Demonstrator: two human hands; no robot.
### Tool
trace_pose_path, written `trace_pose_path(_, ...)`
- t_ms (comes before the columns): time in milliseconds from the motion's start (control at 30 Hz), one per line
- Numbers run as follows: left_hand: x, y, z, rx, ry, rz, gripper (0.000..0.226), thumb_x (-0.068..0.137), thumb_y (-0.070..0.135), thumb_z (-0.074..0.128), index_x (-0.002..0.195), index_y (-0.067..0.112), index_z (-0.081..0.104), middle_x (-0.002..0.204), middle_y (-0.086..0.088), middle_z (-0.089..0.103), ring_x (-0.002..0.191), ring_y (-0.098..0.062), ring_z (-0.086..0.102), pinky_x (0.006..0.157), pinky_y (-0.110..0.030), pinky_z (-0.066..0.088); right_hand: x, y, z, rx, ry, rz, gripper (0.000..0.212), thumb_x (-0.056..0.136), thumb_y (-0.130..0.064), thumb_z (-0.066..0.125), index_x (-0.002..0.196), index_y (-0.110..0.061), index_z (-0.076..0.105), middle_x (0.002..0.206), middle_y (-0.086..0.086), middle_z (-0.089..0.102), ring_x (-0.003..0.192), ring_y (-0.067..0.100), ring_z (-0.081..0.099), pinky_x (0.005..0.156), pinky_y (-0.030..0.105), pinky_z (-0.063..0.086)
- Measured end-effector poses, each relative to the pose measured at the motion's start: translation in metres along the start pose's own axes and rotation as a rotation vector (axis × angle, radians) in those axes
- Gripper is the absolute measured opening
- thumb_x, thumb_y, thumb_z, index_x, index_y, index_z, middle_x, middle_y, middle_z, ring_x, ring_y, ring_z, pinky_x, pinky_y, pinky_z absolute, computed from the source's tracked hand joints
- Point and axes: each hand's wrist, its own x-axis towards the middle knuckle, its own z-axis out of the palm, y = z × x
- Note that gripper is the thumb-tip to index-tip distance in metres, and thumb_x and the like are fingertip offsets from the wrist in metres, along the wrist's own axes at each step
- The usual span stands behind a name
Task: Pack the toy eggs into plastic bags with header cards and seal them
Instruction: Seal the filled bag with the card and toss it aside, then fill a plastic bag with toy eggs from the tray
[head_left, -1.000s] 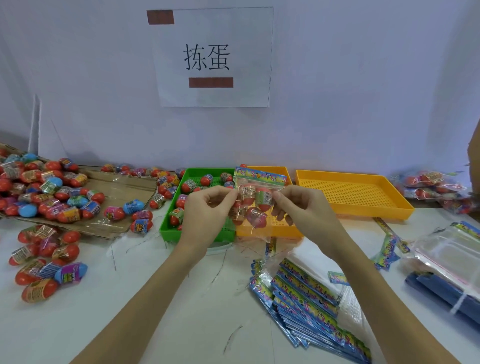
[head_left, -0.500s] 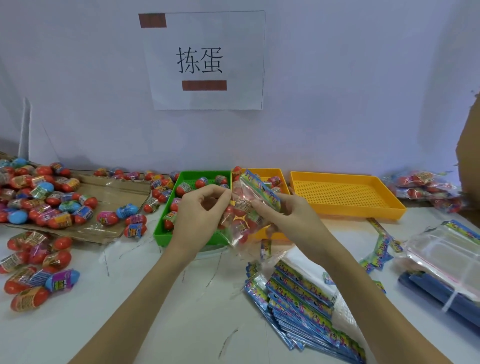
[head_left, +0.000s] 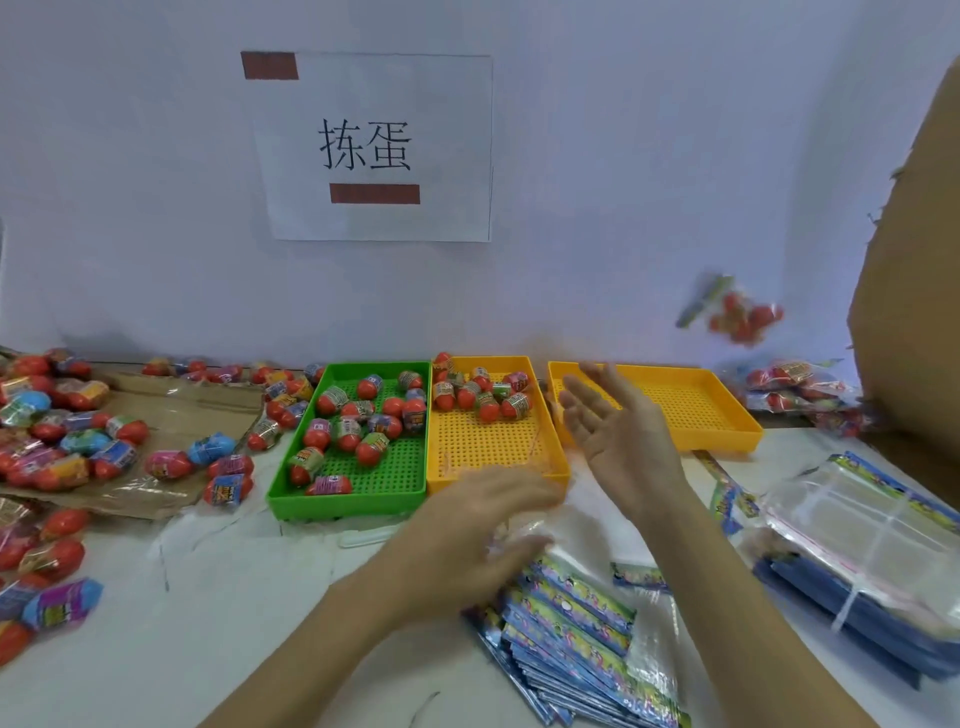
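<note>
A sealed plastic bag of red toy eggs with its header card is in mid-air at the right, blurred, above a pile of packed bags. My right hand is open with fingers spread, raised over the table and holding nothing. Blurred by motion, my left hand hovers with fingers extended over the top of a stack of empty header-card bags. Several loose eggs lie in the green tray, and more eggs at the far end of the middle orange tray.
A second orange tray sits at the right. Many loose eggs cover flattened cardboard at the left. A tied bundle of clear bags lies at the right edge, beside a brown cardboard box. The wall stands close behind.
Both hands held the filled bag in front of the trays; now it has left them and flies to the right. The right hand opened, and the left hand dropped toward the bag stack.
</note>
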Motion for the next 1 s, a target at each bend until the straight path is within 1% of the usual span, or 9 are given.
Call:
trace_pose_path(100,-0.001,0.005,0.018,0.050,-0.176,0.129,0.048,0.108,0.046,0.051,0.153,0.031,0.049,0.157,0.018,0.048,0.149,0.003,0.031,0.121,-0.017,0.015,-0.001,0.008,0.004,-0.105,-0.023,0.057,0.023,0.101,-0.025,0.061,0.103,-0.005,0.072,0.080,0.004,0.068,0.069,0.016,0.064,0.062,0.023,0.055)
trace_pose_path(300,0.001,-0.009,0.008,0.270,-0.061,0.230,0.019,0.104,0.026,0.062,0.117,0.018,0.072,0.109,0.003,0.069,0.106,-0.017,0.057,0.093,-0.033,0.048,0.001,0.011,0.001,-0.190,-0.017,0.073,0.022,0.102,-0.023,0.060,0.103,-0.006,0.073,0.078,0.003,0.065,0.067,0.015,0.060,0.061,0.024,0.051)
trace_pose_path(433,0.000,-0.011,0.001,0.022,0.031,-0.040,0.020,0.105,0.022,0.055,0.117,0.015,0.069,0.106,0.004,0.071,0.096,-0.009,0.060,0.081,-0.020,0.045,0.005,0.009,-0.002,-0.196,0.048,0.084,0.018,0.101,-0.018,0.059,0.101,-0.007,0.073,0.077,0.004,0.065,0.065,0.016,0.060,0.062,0.026,0.049)
trace_pose_path(567,0.003,-0.014,-0.008,-0.249,0.190,-0.268,0.022,0.109,0.015,0.050,0.105,0.027,0.068,0.073,0.004,0.062,0.057,-0.006,0.045,0.055,-0.018,0.032,0.008,0.007,-0.006,-0.284,0.026,0.092,0.025,0.103,-0.024,0.057,0.100,-0.008,0.075,0.081,0.005,0.071,0.065,0.016,0.067,0.063,0.025,0.053)
trace_pose_path(667,0.002,-0.015,-0.016,-0.369,0.164,-0.325,0.025,0.111,0.019,0.047,0.106,0.027,0.070,0.069,-0.013,0.055,0.054,-0.010,0.037,0.054,-0.027,0.029,0.010,0.003,-0.007,-0.449,-0.099,0.107,0.039,0.102,-0.042,0.057,0.104,-0.009,0.077,0.094,0.010,0.077,0.078,0.021,0.075,0.066,0.025,0.058)
trace_pose_path(767,0.002,-0.012,-0.018,-0.440,0.140,-0.354,0.026,0.111,0.021,0.044,0.103,0.016,0.069,0.074,-0.018,0.057,0.062,-0.031,0.045,0.061,-0.039,0.036,0.007,0.002,-0.008,-0.623,-0.303,0.095,0.048,0.095,-0.057,0.060,0.112,-0.016,0.078,0.107,0.011,0.078,0.096,0.025,0.076,0.076,0.024,0.060)
trace_pose_path(867,0.002,-0.011,-0.017,-0.439,0.176,-0.367,0.026,0.112,0.018,0.043,0.100,0.012,0.065,0.073,-0.018,0.056,0.063,-0.033,0.045,0.060,-0.041,0.035,0.003,0.003,-0.010,-0.799,-0.505,0.055,0.038,0.092,-0.049,0.072,0.123,-0.027,0.072,0.116,0.003,0.076,0.113,0.020,0.072,0.092,0.028,0.058)
trace_pose_path(933,0.002,-0.013,-0.017,-0.416,0.230,-0.365,0.025,0.111,0.014,0.043,0.098,0.017,0.065,0.065,-0.011,0.052,0.053,-0.022,0.039,0.053,-0.034,0.032,0.002,0.002,-0.011,-0.926,-0.582,0.026,0.034,0.092,-0.036,0.077,0.124,-0.029,0.071,0.119,-0.002,0.076,0.118,0.015,0.069,0.101,0.032,0.055)
trace_pose_path(1000,0.002,-0.016,-0.018,-0.399,0.300,-0.387,0.024,0.111,0.013,0.044,0.103,0.018,0.066,0.063,-0.003,0.056,0.048,-0.011,0.036,0.048,-0.028,0.029,0.001,0.002,-0.011,-0.989,-0.597,-0.025,0.025,0.095,-0.022,0.075,0.119,-0.024,0.074,0.115,-0.004,0.077,0.116,0.010,0.069,0.097,0.024,0.054)
